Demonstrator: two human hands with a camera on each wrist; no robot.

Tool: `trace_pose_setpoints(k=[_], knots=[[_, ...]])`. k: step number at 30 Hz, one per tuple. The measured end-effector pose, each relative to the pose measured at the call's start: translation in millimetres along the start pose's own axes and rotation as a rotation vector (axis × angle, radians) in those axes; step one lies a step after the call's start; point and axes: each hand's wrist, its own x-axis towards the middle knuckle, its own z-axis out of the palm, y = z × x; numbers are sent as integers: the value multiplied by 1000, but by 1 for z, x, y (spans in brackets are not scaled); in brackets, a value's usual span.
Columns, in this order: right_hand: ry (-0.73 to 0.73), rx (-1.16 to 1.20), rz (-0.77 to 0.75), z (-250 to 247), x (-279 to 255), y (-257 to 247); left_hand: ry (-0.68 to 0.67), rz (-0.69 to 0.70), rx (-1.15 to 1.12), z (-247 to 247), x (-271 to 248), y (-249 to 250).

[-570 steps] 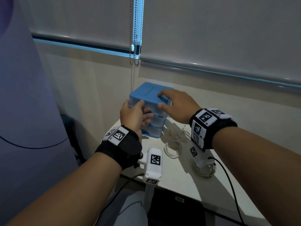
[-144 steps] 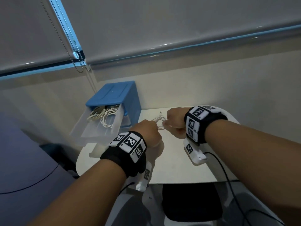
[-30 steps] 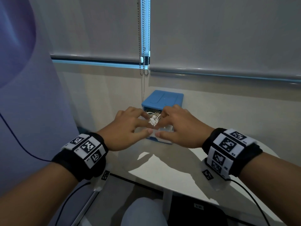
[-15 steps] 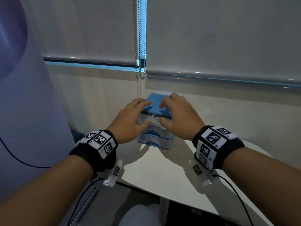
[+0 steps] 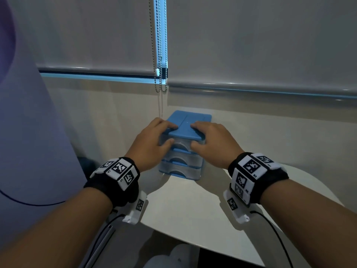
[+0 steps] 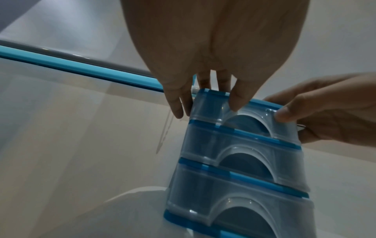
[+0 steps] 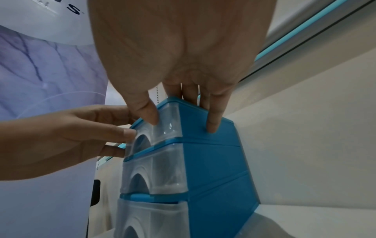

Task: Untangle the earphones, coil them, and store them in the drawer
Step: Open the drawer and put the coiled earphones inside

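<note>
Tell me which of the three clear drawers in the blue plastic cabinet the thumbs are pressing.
The top drawer: both thumbs rest on its clear front; the middle drawer and bottom drawer go untouched.

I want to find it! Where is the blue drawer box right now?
In the head view the blue drawer box stands mid-frame on the white table, by the wall, between the left hand and right hand.

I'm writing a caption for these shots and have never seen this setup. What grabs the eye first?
Both hands clasp a small blue drawer unit at the far edge of the white table: left hand and right hand flank it, thumbs on the clear top drawer. All three drawers look shut.
</note>
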Motion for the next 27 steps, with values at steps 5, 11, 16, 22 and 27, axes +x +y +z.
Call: trace_pose_setpoints(k=[5, 11, 16, 22, 27], knots=[[-32, 63, 15, -8, -3, 0, -7, -57, -19, 1, -2, 8], [-57, 111, 88, -10, -6, -7, -39, -127, 109, 2, -1, 27], [-94, 85, 120, -13, -9, -15, -78, -140, 230, 0, -3, 40], [-183, -137, 150, -19, -15, -27, -142, -137, 371, -3, -3, 52], [-235, -28, 199, -30, -10, -33, -204, -133, 403, -12, 8, 56]])
